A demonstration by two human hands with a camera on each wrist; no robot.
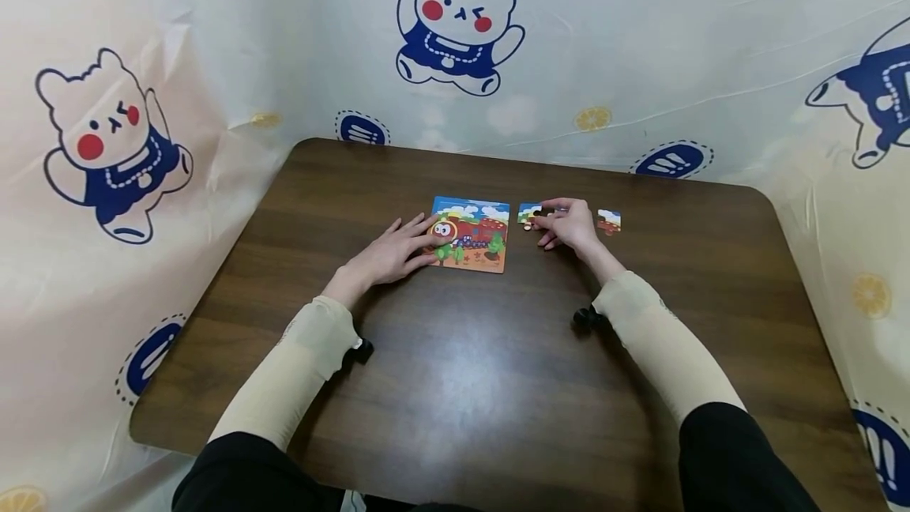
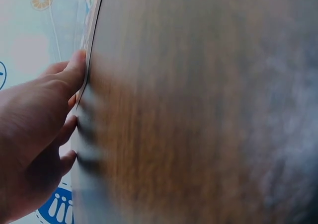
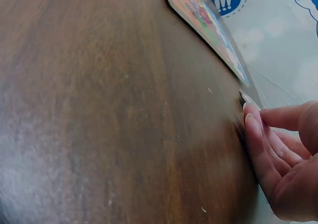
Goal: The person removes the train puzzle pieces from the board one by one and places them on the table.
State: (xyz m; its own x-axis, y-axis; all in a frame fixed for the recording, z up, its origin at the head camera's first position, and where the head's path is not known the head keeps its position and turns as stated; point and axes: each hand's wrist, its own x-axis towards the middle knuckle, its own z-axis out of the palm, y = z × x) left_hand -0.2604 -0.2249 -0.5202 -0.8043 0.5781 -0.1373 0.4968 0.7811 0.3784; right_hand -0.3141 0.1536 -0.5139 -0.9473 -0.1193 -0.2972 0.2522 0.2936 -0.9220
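Observation:
A colourful jigsaw puzzle [image 1: 472, 259] with a red cartoon train lies flat on the brown table. My left hand [image 1: 387, 255] rests on its left side with fingers spread; in the left wrist view, the left thumb [image 2: 75, 72] touches the puzzle's near edge. To the right of the puzzle, my right hand [image 1: 574, 226] pinches a small puzzle piece [image 1: 528, 210], mostly edge-on as a thin piece [image 3: 249, 99] in the right wrist view. More printed colour shows behind the right fingers, partly hidden. Another loose piece [image 1: 609, 220] lies right of that hand.
The brown wooden table [image 1: 455, 385] has rounded corners. A pale curtain [image 1: 590, 38] printed with bears hangs behind and at both sides. Black wrist devices [image 1: 584, 320] sit under both cream sleeves.

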